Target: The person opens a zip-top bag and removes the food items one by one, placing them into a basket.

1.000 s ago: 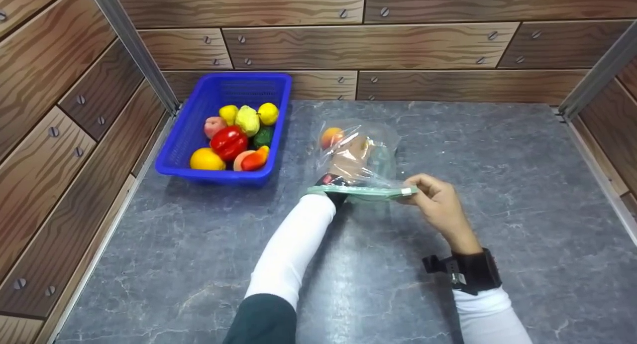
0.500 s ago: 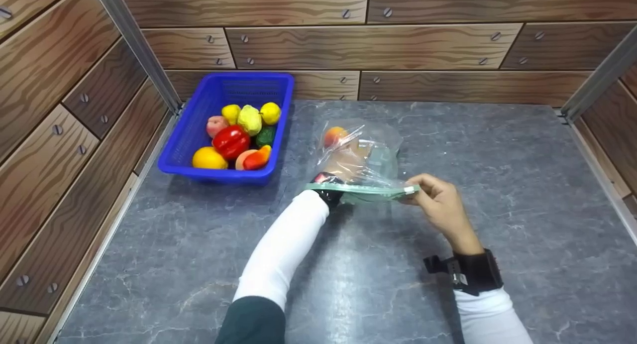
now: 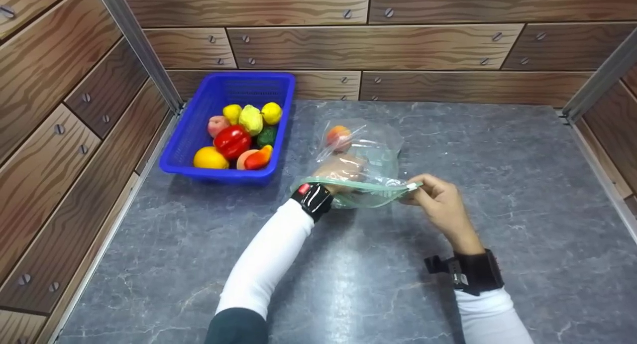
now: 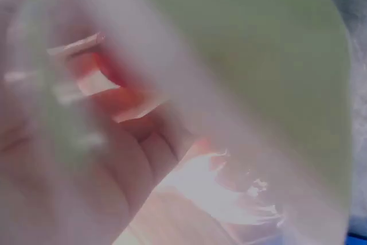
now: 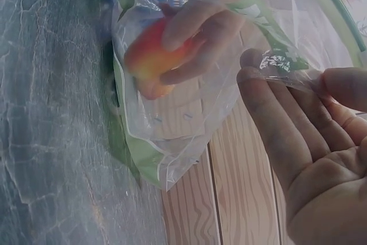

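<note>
A clear zip bag (image 3: pixel 383 157) with a green top strip lies on the grey table. Inside, toward its far left, is a red-and-yellow fruit (image 3: pixel 339 138). My left hand (image 3: pixel 343 167) is in the bag, bent at the near side of the fruit, its wrist at the mouth. In the right wrist view, the left fingers (image 5: pixel 198 24) overlap the fruit (image 5: pixel 152 53) through the plastic. The left wrist view shows the palm (image 4: pixel 86 182) through blurred film. With thumb and fingertips, my right hand (image 3: pixel 438 204) pinches the right end of the bag's mouth, beside a white slider.
To the left stands a blue basket (image 3: pixel 219 172) with a red bell pepper (image 3: pixel 232 141), an orange (image 3: pixel 210 158), a peach (image 3: pixel 218 126), a lemon (image 3: pixel 271 113) and other produce. Wood-patterned walls (image 3: pixel 378 48) enclose the table at the back and sides.
My left hand has drawn back toward the bag's mouth, its wristband coming out past the green strip. The fruit stays behind in the bag. My right hand keeps its pinch on the corner.
</note>
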Tool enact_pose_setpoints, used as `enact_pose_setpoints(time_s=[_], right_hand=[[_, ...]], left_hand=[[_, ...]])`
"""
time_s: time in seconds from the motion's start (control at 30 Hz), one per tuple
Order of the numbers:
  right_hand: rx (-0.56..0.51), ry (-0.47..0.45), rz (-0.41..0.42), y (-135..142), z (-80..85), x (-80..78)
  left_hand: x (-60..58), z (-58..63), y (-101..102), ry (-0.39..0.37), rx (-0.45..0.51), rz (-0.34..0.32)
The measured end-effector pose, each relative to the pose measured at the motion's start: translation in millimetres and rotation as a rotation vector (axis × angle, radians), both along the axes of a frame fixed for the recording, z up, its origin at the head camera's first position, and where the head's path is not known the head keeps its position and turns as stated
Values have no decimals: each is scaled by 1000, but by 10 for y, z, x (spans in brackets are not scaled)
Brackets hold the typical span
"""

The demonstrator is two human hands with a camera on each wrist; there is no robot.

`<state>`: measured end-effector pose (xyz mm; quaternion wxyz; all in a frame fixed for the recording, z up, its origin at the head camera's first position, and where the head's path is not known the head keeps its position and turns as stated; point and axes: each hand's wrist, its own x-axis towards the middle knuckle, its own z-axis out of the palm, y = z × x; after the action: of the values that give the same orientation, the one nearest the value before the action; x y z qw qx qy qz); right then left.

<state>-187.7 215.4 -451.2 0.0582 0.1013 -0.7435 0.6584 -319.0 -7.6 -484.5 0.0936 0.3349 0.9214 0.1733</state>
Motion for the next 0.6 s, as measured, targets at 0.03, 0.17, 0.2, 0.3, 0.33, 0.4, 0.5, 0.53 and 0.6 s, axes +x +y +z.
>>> enact_pose_setpoints(time_s=[0.03, 0.17, 0.2, 0.3, 0.33, 0.4, 0.5, 0.53, 0.6], right_hand=[[3, 1, 1, 2, -2, -1], [18, 14, -3, 11, -5, -8], [19, 15, -6, 12, -5, -9], [18, 14, -13, 11, -1, -6], [14, 12, -14, 9, 3, -4], [3, 6, -15, 4, 8, 0], [-5, -1, -16, 0, 8, 2], [-5, 0, -16, 0, 7, 0], [0, 0, -15, 0, 0, -6]], left_hand=[[110, 130, 9, 48, -61, -6], [512, 628, 23, 106, -234, 53], [532, 640, 25, 90, -238, 65], [592, 665, 15, 56, -248, 60], [615, 668, 10, 38, -241, 61], [664, 674, -5, 33, -241, 51], [744, 679, -41, 20, -217, 62], [775, 683, -59, 16, -214, 69], [841, 689, -103, 12, -199, 71]])
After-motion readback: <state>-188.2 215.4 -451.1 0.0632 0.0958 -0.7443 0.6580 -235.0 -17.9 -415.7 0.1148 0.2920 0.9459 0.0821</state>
